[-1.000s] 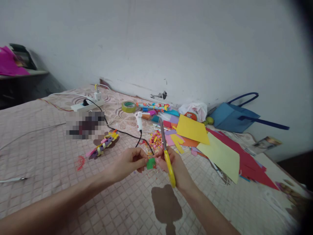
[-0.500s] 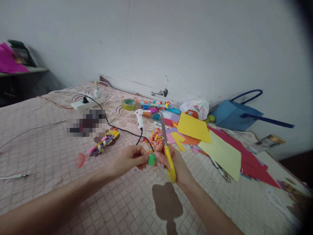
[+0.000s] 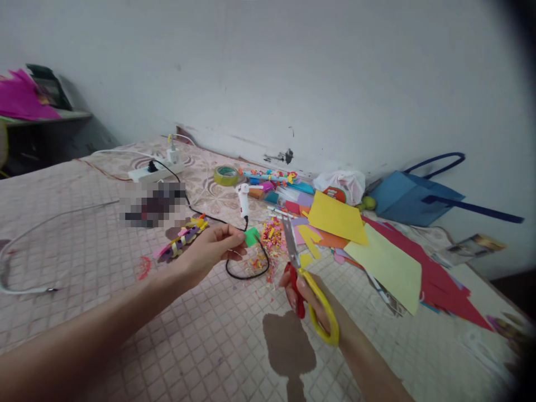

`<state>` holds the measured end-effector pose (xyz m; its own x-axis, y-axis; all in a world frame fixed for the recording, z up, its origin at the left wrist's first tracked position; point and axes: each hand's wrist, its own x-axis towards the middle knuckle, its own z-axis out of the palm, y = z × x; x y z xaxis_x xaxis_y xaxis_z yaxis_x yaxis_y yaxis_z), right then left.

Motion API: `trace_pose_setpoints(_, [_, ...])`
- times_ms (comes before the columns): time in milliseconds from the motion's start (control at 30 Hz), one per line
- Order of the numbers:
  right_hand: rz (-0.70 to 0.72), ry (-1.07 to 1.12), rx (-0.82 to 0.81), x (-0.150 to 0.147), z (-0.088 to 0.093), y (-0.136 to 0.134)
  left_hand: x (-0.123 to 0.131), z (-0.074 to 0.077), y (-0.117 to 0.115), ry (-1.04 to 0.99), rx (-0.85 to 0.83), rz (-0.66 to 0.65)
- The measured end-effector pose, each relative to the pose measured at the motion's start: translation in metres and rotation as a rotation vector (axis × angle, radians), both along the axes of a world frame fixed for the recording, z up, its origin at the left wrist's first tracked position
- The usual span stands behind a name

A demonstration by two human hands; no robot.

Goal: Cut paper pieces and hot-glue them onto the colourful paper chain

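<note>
Between the thumb and fingers of my left hand (image 3: 221, 245) is a small piece of green paper (image 3: 252, 237), raised above the table beside a looped black cord. My right hand (image 3: 316, 301) grips scissors (image 3: 290, 243) with one yellow and one red handle, blades pointing away from me and slightly parted. The scissors are apart from the green piece. Beyond my hands, a white glue gun (image 3: 243, 201) stands on the table. Small colourful paper scraps (image 3: 273, 234) lie heaped between the glue gun and the scissors. A purple and yellow decorated stick (image 3: 184, 240) lies behind my left wrist.
Yellow paper (image 3: 337, 216), pale green paper (image 3: 387, 265) and red paper (image 3: 435, 273) spread over the right side. A blue bag (image 3: 414, 198) leans by the wall. Clear tape (image 3: 226, 176) and a white power strip (image 3: 154, 173) sit at the back; cords cross the left.
My hands have moved apart: the left one lifted away with the green paper, the right one drew back to the right. The scissors' handles have spread, with fingers now in them.
</note>
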<state>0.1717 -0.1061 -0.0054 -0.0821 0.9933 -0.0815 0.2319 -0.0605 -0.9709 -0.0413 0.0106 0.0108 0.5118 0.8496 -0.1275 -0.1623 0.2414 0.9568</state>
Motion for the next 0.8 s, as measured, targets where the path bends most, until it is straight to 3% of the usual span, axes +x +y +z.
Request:
trace_pose_setpoints(333, [0.113, -0.159, -0.068, -0.013, 0.009, -0.007, -0.001, 0.001, 0.005, -0.078, -0.035, 0.098])
trace_pose_setpoints(567, [0.122, -0.201, -0.092, -0.016, 0.01, -0.01, -0.002, -0.001, 0.003, -0.15, -0.086, 0.02])
trace_pose_setpoints(800, [0.14, -0.176, -0.174, -0.007, -0.002, -0.013, -0.002, 0.003, -0.002, -0.145, -0.108, -0.04])
